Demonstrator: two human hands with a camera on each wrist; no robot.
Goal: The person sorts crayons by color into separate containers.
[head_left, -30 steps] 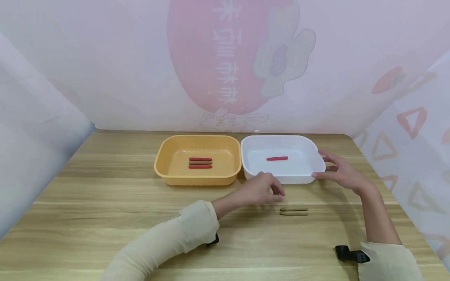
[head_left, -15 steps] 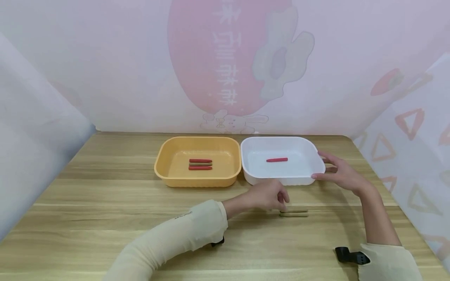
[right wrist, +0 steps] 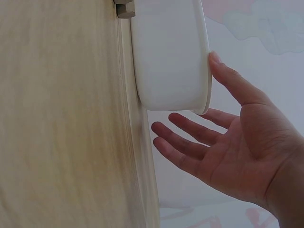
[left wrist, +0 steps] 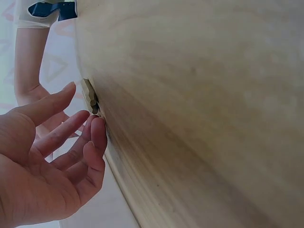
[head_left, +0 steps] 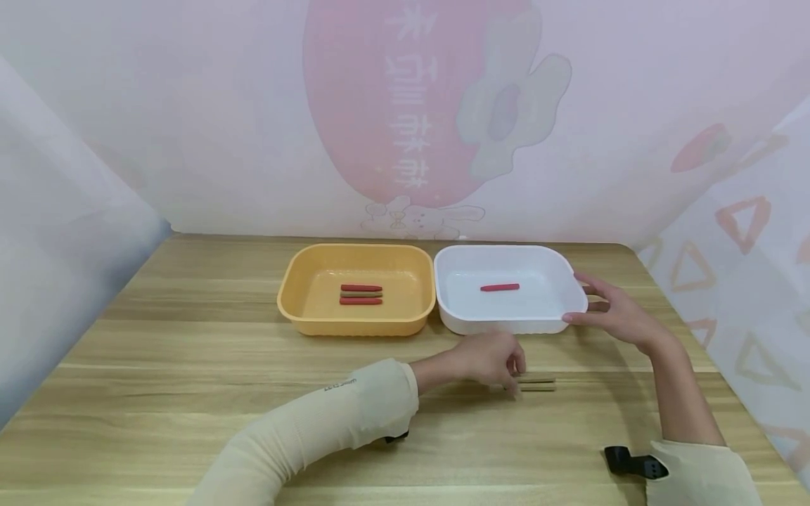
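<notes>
two olive-brown sticks (head_left: 536, 384) are seen lying side by side on the wooden table (head_left: 190, 365), just in front of the white tray (head_left: 557, 320). the left hand (head_left: 490, 358) is lowered over their near end, its fingertips (left wrist: 97, 130) at the ends of the sticks on the table surface; the fingers are only loosely curled, and it cannot be told whether a stick is pinched yet, so nothing is judged to be held. the right hand (head_left: 616, 313) is spread open with straight fingers, its thumb tip laid against the right rim of the white tray, nothing being gripped. one red stick (head_left: 499, 287) is already lying in the white tray, and three sticks (head_left: 361, 295), two red with a brownish one between, are lined up in the orange tray (head_left: 354, 325) beside it. the sorting is judged to be well along: four sticks are placed in trays, and the two on the table are left to be lifted.
</notes>
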